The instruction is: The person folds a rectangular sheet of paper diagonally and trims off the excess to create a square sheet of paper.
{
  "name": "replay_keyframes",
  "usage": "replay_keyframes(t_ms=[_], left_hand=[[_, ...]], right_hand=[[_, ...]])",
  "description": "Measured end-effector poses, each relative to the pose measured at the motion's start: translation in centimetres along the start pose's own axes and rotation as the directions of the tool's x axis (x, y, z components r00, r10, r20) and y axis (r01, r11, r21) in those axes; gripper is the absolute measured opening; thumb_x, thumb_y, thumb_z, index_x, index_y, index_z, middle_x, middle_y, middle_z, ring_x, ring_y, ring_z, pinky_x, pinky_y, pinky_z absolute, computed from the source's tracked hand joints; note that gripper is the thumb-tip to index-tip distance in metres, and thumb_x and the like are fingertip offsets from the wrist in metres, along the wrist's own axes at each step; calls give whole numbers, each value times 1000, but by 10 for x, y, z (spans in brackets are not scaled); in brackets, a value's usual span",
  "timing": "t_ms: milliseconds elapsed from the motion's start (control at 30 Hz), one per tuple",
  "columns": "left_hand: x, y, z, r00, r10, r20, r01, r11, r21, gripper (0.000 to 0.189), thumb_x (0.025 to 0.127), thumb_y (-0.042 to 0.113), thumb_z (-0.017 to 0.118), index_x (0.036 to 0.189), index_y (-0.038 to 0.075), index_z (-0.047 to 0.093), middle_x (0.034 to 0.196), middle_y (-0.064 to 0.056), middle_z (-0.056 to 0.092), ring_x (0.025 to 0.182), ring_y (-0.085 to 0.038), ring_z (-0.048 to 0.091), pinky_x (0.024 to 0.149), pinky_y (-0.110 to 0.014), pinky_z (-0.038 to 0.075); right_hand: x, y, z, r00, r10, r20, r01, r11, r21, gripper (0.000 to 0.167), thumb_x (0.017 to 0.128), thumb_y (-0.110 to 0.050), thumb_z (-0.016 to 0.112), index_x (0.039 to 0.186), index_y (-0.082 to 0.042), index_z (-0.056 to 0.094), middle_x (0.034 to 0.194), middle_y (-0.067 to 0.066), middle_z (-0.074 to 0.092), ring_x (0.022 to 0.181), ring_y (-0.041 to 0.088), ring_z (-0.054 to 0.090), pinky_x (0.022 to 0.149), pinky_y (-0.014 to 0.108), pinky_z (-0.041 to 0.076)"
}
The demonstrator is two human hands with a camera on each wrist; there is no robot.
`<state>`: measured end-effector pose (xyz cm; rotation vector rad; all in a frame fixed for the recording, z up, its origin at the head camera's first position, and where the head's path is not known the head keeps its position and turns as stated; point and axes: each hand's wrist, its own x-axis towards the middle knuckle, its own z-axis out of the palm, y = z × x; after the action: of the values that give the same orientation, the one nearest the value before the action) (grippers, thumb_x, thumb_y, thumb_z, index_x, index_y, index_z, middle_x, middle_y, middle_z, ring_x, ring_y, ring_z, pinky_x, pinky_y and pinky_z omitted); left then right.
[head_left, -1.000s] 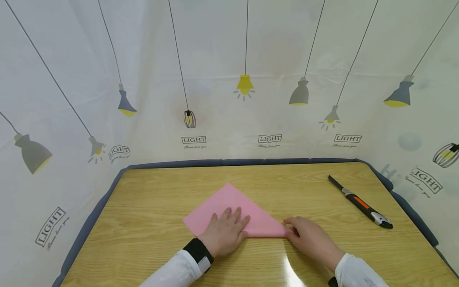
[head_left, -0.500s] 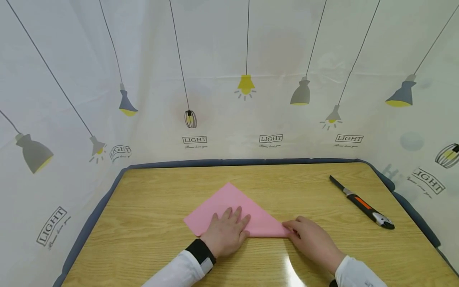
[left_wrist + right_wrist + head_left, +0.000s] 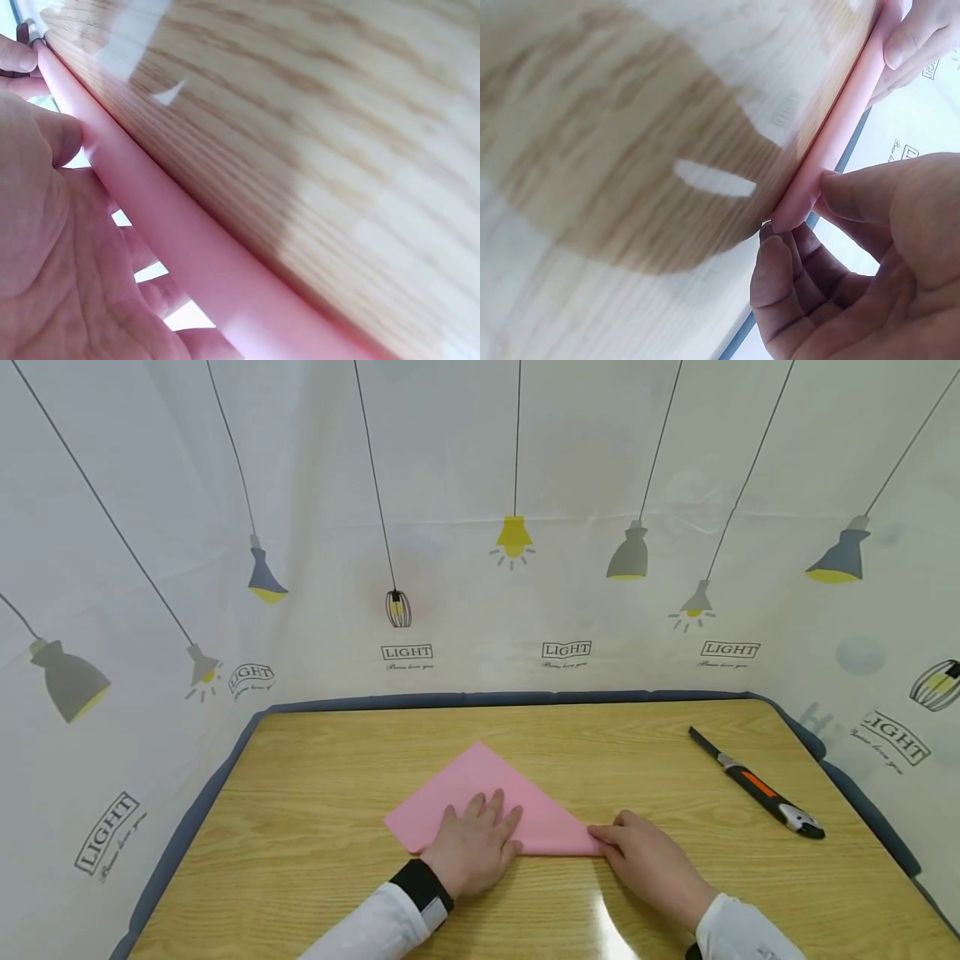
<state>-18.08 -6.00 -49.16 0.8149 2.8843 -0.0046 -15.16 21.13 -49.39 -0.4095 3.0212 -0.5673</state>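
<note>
Lying near the middle of the desk (image 3: 337,760): one pink sheet (image 3: 480,777), apparently paper, folded, with one corner toward the far edge, a narrow point toward the right edge, and a straight side facing the near edge; both wrist views show that near side as a soft, rounded fold. One left hand (image 3: 474,847), palm down, fingers spread across the left half of the sheet. One right hand (image 3: 651,857), thumb and forefinger pinching the narrow right point; the remaining fingers are curled beneath, as the right wrist view shows. Change noted: the right forefinger, raised off the sheet a second ago, has come down to meet the thumb at the point; left hand and sheet appear unmoved. Significance, by judgement: the fold is now secured at two places, body and tip, and should slip less. Also present: one knife-like tool (image 3: 757,785), black handle with orange inlay, near the right edge, blade angled toward the far edge, well apart from both hands. Behind the far edge, a white curtain (image 3: 465,460) printed with lamps.
</note>
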Motion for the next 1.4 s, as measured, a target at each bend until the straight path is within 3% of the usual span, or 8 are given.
replay_keyframes(t_ms=[300,700,1067,1400], left_hand=[[1,1,-1,1000,-19,6,19,1000,6,56,109,48,34,159,25,41,164,-10,34,147,-32,36,108,-64,38],[-1,2,-3,999,-32,-39,32,999,2,54,108,46,39,157,24,44,164,-11,35,145,-34,38,106,-65,39],[0,2,-2,999,-38,-35,38,999,0,54,108,44,39,158,24,43,163,-10,37,145,-33,38,106,-65,39],[-1,2,-2,999,-37,-28,37,999,-12,53,108,44,39,158,24,43,162,-10,37,146,-33,38,106,-65,38]], right_hand=[[3,-2,0,999,48,23,-48,998,26,27,99,-16,69,125,-16,76,88,-5,55,73,10,47,64,31,43],[4,-3,2,1000,24,-8,-24,1000,10,27,97,-12,70,124,-13,76,84,-4,53,70,11,46,63,30,42],[6,-5,2,999,31,-9,-31,999,19,27,98,-11,68,124,-15,77,84,-5,51,69,11,44,62,28,41],[6,-6,4,1000,14,-7,-14,999,-38,32,97,-7,67,126,-17,76,86,-3,51,71,12,44,61,29,41]])
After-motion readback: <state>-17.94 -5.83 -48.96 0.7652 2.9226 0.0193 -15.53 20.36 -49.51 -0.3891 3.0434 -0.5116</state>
